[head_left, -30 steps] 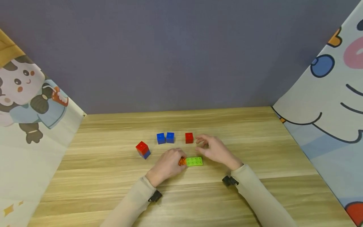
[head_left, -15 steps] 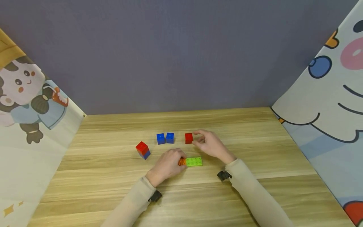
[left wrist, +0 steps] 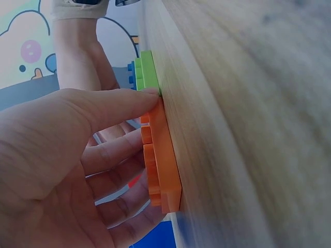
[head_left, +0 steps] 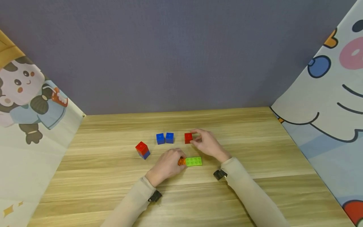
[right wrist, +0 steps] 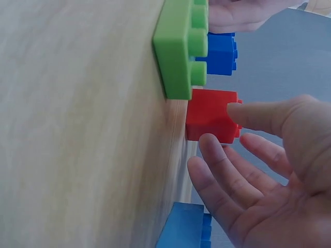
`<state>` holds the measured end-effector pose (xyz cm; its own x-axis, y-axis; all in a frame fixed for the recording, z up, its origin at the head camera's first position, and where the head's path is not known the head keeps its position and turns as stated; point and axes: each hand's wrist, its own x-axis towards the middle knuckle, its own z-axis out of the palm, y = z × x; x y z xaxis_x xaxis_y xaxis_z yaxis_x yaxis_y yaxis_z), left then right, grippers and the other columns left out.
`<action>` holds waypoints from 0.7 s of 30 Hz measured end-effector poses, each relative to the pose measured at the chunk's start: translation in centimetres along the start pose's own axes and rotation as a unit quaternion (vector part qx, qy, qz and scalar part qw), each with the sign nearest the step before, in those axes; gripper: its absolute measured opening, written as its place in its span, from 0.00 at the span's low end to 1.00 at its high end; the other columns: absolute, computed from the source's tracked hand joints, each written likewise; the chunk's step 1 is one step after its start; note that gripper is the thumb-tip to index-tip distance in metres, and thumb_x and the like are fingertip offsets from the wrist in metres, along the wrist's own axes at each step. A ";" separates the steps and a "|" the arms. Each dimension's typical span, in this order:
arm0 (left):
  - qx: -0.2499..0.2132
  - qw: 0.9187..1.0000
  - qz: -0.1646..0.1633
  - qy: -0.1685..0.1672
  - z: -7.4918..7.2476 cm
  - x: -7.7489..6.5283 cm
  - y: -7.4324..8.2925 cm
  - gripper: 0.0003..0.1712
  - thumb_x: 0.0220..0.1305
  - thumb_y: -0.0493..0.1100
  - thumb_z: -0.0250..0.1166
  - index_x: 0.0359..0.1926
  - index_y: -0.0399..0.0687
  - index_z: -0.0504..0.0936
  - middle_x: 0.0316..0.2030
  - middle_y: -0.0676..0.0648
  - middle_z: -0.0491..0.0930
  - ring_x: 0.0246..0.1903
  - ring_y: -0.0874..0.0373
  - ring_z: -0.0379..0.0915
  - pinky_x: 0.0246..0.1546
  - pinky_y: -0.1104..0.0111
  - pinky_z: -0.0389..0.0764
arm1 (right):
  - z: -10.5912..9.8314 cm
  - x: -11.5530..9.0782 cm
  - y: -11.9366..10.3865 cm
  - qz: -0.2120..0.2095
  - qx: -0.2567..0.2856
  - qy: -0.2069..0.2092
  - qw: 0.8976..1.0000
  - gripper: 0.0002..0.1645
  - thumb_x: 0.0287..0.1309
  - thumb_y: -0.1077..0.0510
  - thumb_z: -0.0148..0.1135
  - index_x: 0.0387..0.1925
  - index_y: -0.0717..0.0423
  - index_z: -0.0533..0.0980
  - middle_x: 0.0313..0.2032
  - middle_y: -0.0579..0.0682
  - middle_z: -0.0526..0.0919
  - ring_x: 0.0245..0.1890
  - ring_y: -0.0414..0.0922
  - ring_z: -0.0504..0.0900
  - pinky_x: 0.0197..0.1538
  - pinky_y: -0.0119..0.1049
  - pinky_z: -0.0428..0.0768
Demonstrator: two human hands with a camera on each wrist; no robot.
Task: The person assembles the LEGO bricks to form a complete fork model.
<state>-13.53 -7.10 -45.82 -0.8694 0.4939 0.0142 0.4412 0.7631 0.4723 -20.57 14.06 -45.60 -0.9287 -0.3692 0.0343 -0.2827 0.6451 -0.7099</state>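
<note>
My left hand (head_left: pixel 167 164) grips an orange brick (left wrist: pixel 164 160) on the table, thumb along one side and fingers along the other. End to end with it lies a light green brick (head_left: pixel 194 161) with studs up. Just beyond the green brick, my right hand (head_left: pixel 208 143) is spread beside a red brick (head_left: pixel 188 138). In the right wrist view its thumb overlaps the red brick (right wrist: pixel 212 116) and the fingers hang apart below; contact cannot be told. A light-blue brick (right wrist: pixel 181 227) shows beneath those fingers, hidden in the head view.
Two blue bricks (head_left: pixel 165 138) stand side by side left of the red one. Farther left a red brick sits on a blue one in a small stack (head_left: pixel 142 149). A grey wall (head_left: pixel 175 56) rises behind the wooden table (head_left: pixel 113 126), with printed panels on both sides.
My right hand has moved left to the red brick, its fingers now reaching the brick's right side. The left hand and the bricks have stayed in place.
</note>
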 end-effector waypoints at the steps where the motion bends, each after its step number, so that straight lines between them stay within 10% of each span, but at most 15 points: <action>1: -0.001 1.000 0.000 0.000 0.0 0.0 0.0 0.17 0.62 0.43 0.79 0.50 0.42 0.91 0.48 0.46 0.89 0.48 0.51 0.85 0.52 0.57 0.86 | 0.1 0.1 0.0 0.002 0.001 -0.001 1.000 0.29 0.70 0.59 0.70 0.70 0.57 0.76 0.62 0.60 0.85 0.52 0.54 0.90 0.52 0.48 0.90; 21: 0.003 1.000 -0.004 -0.002 0.0 0.0 0.0 0.18 0.62 0.44 0.79 0.51 0.42 0.91 0.48 0.46 0.89 0.49 0.50 0.85 0.53 0.57 0.86 | 0.3 0.0 0.2 0.000 0.015 0.001 1.000 0.24 0.71 0.59 0.70 0.65 0.55 0.80 0.61 0.58 0.86 0.53 0.54 0.90 0.54 0.48 0.90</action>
<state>-13.53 -7.08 -45.85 -0.8721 0.4894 0.0072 0.4357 0.7696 0.4667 -20.54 14.04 -45.93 -0.9291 -0.3680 0.0355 -0.2752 0.6243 -0.7311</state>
